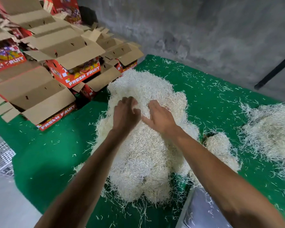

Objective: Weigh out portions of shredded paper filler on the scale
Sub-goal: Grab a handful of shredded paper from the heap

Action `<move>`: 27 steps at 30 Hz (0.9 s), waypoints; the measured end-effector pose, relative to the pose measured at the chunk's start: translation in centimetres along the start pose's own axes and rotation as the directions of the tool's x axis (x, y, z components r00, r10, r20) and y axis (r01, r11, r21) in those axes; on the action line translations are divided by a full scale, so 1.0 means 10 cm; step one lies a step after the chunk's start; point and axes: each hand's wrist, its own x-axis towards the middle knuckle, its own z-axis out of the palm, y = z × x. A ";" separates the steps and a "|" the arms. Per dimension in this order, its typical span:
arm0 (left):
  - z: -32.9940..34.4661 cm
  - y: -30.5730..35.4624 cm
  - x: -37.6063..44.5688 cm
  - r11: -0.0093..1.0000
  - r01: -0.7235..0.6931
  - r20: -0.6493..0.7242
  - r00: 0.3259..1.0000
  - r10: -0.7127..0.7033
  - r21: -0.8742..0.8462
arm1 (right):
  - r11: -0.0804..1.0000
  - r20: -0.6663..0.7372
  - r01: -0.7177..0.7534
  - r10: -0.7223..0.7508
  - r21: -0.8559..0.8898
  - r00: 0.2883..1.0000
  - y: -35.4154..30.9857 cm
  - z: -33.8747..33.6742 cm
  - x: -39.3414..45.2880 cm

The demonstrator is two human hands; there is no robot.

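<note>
Two hands (pixel 125 116) (pixel 160 117); three shredded paper heaps (pixel 143 145) (pixel 220 145) (pixel 270 129); several fruit boxes (pixel 76 74).

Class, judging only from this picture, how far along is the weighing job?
Done: possibly some portions, a smaller clump and another heap lie apart on the green mat, though unconfirmed. In hand: left hand and right hand dig into the main pile. Left: weighing; the metal surface bears only stray strands.
</note>
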 end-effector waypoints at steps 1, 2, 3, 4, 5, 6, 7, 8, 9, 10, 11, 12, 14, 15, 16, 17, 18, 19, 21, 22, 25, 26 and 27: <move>-0.01 0.03 -0.02 1.000 -0.008 -0.052 0.999 0.007 -0.014 | 0.986 -0.005 0.053 -0.055 -0.155 0.998 0.01 0.05 -0.06; -0.02 0.07 -0.05 0.999 -0.033 -0.090 0.995 0.032 -0.010 | 0.967 -0.039 0.061 -0.073 -0.247 0.997 0.02 0.05 -0.13; -0.03 0.12 -0.08 0.998 -0.063 -0.094 0.994 0.063 0.007 | 0.959 -0.097 0.043 -0.073 -0.280 0.993 0.02 0.01 -0.19; -0.04 0.17 -0.11 0.994 -0.107 -0.068 0.992 0.107 0.004 | 0.962 -0.155 0.021 -0.065 -0.272 0.986 0.02 -0.05 -0.24; -0.04 0.25 -0.16 0.990 -0.136 -0.013 0.991 0.136 -0.030 | 0.977 -0.200 -0.001 -0.043 -0.215 0.979 0.02 -0.10 -0.32; -0.01 0.33 -0.24 0.983 -0.158 0.038 0.986 0.162 -0.088 | 0.991 -0.232 -0.013 -0.018 -0.133 0.972 0.03 -0.15 -0.40; 0.02 0.43 -0.34 0.974 -0.165 0.066 0.982 0.177 -0.158 | 0.999 -0.251 -0.015 0.002 -0.050 0.968 0.06 -0.19 -0.50; 0.07 0.52 -0.44 0.961 -0.165 0.074 0.980 0.185 -0.220 | 1.000 -0.255 -0.022 0.024 0.012 0.967 0.11 -0.23 -0.62; 0.13 0.62 -0.57 0.953 -0.151 0.085 0.980 0.179 -0.263 | 0.999 -0.250 -0.030 0.039 0.043 0.967 0.18 -0.27 -0.76; 0.22 0.71 -0.69 0.947 -0.128 0.107 0.980 0.166 -0.296 | 0.998 -0.236 -0.047 0.056 0.045 0.970 0.28 -0.30 -0.92; 0.31 0.81 -0.81 0.943 -0.097 0.147 0.978 0.150 -0.317 | 0.996 -0.223 -0.078 0.085 0.040 0.971 0.40 -0.32 -1.10; 0.42 0.91 -0.93 0.941 -0.073 0.194 0.971 0.143 -0.329 | 0.991 -0.215 -0.124 0.131 0.046 0.968 0.54 -0.32 -1.31; 0.67 1.14 -1.18 0.934 -0.057 0.291 0.942 0.167 -0.353 | 0.969 -0.219 -0.230 0.246 0.094 0.944 0.82 -0.32 -1.80; 0.80 1.29 -1.31 0.925 -0.059 0.344 0.918 0.198 -0.375 | 0.953 -0.228 -0.280 0.300 0.114 0.926 0.98 -0.32 -2.05; 0.94 1.46 -1.44 0.915 -0.057 0.404 0.885 0.232 -0.400 | 0.935 -0.234 -0.332 0.353 0.124 0.906 1.15 -0.33 -2.31; 1.07 1.62 -1.57 0.902 -0.046 0.460 0.849 0.261 -0.429 | 0.914 -0.237 -0.383 0.404 0.131 0.883 1.31 -0.34 -2.56; 1.21 1.81 -1.70 0.889 -0.031 0.506 0.813 0.288 -0.456 | 0.891 -0.242 -0.434 0.454 0.135 0.857 1.48 -0.35 -2.81; 1.36 2.01 -1.84 0.881 -0.026 0.544 0.778 0.315 -0.473 | 0.865 -0.250 -0.484 0.501 0.131 0.829 1.66 -0.37 -3.05; 1.63 2.40 -2.10 0.884 -0.037 0.603 0.719 0.347 -0.465 | 0.812 -0.255 -0.572 0.581 0.119 0.773 1.99 -0.41 -3.46; 1.77 2.58 -2.21 0.888 -0.037 0.631 0.690 0.355 -0.459 | 0.786 -0.253 -0.607 0.615 0.119 0.747 2.14 -0.43 -3.63; 2.16 3.01 -2.48 0.880 0.018 0.703 0.610 0.367 -0.475 | 0.733 -0.257 -0.669 0.674 0.124 0.692 2.56 -0.46 -4.02; 2.28 3.12 -2.54 0.879 0.019 0.714 0.591 0.375 -0.477 | 0.721 -0.265 -0.681 0.687 0.130 0.677 2.70 -0.46 -4.12; 2.39 3.22 -2.58 0.880 0.011 0.721 0.579 0.382 -0.475 | 0.708 -0.272 -0.692 0.699 0.140 0.661 2.84 -0.46 -4.22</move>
